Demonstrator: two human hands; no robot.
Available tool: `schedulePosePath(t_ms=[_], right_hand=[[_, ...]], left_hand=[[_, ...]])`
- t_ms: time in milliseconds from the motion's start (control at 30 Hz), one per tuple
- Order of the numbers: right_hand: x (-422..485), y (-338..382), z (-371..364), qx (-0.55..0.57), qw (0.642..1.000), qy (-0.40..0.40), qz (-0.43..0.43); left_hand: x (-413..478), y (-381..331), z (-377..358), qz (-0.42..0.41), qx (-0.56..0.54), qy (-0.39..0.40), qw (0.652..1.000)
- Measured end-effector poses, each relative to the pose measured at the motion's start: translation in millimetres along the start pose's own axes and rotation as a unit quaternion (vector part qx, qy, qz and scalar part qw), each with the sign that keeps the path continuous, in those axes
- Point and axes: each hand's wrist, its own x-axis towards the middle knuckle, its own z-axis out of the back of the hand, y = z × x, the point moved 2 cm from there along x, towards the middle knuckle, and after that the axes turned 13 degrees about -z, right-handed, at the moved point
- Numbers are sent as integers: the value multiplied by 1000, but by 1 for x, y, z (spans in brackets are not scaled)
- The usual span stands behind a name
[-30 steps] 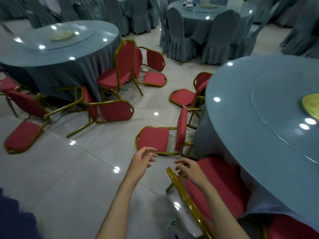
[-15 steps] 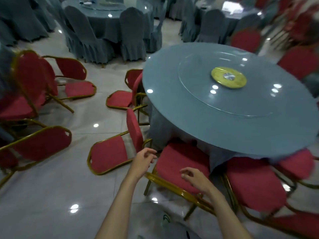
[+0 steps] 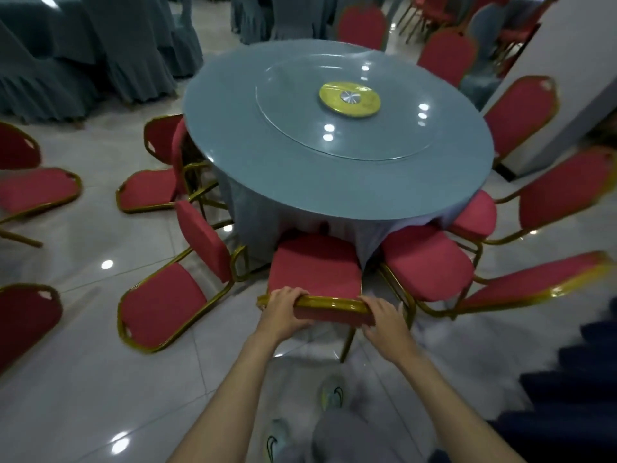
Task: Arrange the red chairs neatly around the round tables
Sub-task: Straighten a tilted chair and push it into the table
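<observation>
Glossy tiled floor [image 3: 83,396], red chairs [image 3: 314,265] (several toppled), round table [image 3: 300,185] bearing yellow disc [image 3: 349,98]

A glossy tiled floor [image 3: 83,379] is dotted with reflected lights. Chairs draped in grey-blue covers [image 3: 133,61] are gathered at the upper left, and a white pillar [image 3: 567,78] is seen at the upper right. A dark blue cloth [image 3: 574,379] is blurred at the lower right.
</observation>
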Motion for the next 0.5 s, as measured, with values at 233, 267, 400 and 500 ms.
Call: schedulePosePath(t_ms=[233, 267, 400, 500], right_hand=[[13, -7, 2, -22, 999, -19, -34], [12, -10, 2, -31, 999, -27, -23], [4, -19, 2, -116, 991, -60, 37], [-7, -24, -1, -135, 987, -74, 52]], left_hand=[[8, -5, -1, 59, 162, 81, 982], [10, -4, -2, 67, 163, 83, 981], [13, -2, -5, 113, 148, 64, 980], [13, -6, -11, 136, 160, 34, 977]])
